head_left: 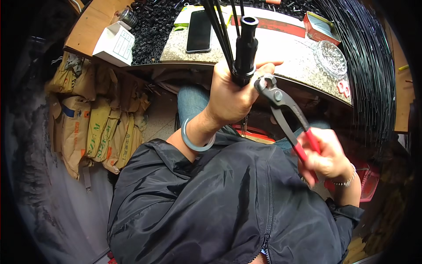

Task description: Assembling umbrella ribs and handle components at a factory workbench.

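Note:
My left hand (233, 94) is wrapped round a black tubular piece with a hollow top end (246, 48), which looks like part of an umbrella frame. Several thin black rods (222, 33) rise beside the tube from the same grip. My right hand (325, 156), a little blurred, grips the red handles of a pair of pincers (285, 105). The pincers' metal jaws are close to the left hand's fingertips and the tube's lower end; whether they bite on anything cannot be made out.
On the bench ahead lie a dark phone (199, 31), a clear glass dish (330, 59), a red open box (322, 28) and pink-handled scissors (343, 88). Long black rods (369, 66) hang at the right. A white box (115, 44) sits left; stuffed sacks (94, 127) stand below.

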Action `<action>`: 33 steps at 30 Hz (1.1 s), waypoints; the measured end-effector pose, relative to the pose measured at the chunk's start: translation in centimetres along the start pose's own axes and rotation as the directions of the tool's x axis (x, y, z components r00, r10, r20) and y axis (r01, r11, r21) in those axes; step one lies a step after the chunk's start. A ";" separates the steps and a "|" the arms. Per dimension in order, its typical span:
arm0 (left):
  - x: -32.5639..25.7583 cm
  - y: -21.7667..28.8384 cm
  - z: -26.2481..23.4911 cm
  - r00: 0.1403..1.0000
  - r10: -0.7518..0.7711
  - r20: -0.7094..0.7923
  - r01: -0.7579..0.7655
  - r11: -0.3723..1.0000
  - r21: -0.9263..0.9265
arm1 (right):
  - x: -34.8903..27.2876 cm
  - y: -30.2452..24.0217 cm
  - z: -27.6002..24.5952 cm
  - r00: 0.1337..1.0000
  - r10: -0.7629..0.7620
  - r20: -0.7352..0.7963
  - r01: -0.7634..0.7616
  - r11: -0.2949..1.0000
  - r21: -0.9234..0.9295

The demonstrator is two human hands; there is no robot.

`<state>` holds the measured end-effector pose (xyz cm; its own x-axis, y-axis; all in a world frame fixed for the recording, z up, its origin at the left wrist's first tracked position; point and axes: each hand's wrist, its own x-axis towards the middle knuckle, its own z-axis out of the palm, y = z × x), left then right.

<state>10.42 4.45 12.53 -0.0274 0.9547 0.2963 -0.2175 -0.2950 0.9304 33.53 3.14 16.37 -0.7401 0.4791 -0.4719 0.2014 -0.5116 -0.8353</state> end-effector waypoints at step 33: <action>-0.1 -1.0 0.6 0.995 -0.036 -0.097 0.038 0.999 0.021 | 2.0 1.8 -0.8 0.729 -0.682 -0.056 0.408 0.499 -0.765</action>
<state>11.26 4.60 11.67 -0.1143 0.9639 0.2404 -0.1974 -0.2593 0.9454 32.89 3.75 13.66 -0.6411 0.7382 0.2096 0.2896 0.4857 -0.8248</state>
